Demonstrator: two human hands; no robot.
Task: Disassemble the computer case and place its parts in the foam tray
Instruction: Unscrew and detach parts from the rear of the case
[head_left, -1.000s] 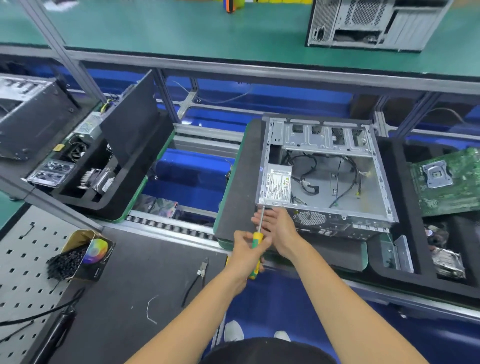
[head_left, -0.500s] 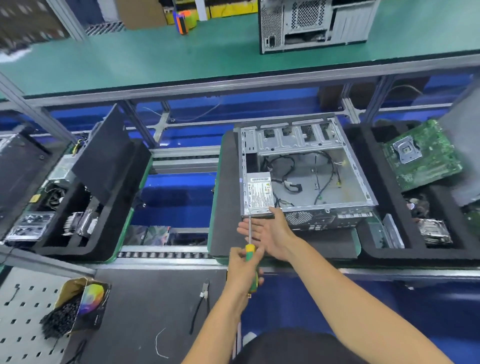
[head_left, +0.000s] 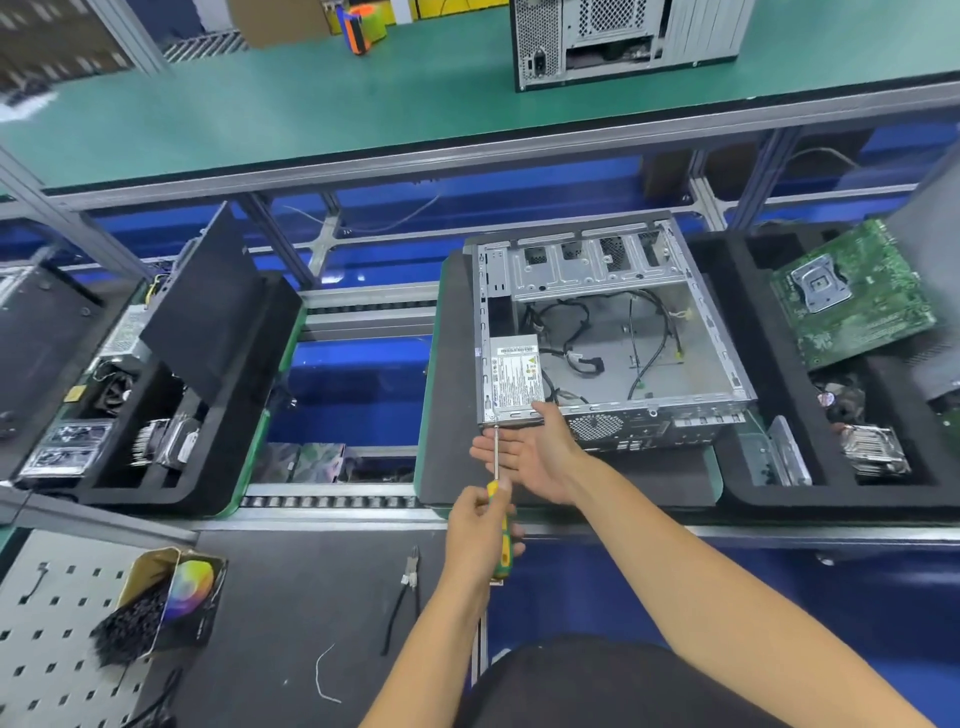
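One change: right hand flattened, fingers spread under PSU corner since 1 s ago.
Left hand: grips screwdriver, tip at case rear screw.
Meaning: prob catching screw; PSU nearly free.

Screwdriver: your left hand wraps the handle, so you see only its yellow top and a green strip.
Screw: the tip meets the computer case at its near left corner; the screw itself is too small to tell.
Right hand: the palm side is turned away from you; whether it touches the case, you cannot tell.
Power supply label: print unreadable.
Foam tray: cut off at the right edge.
Far case: top cut off.
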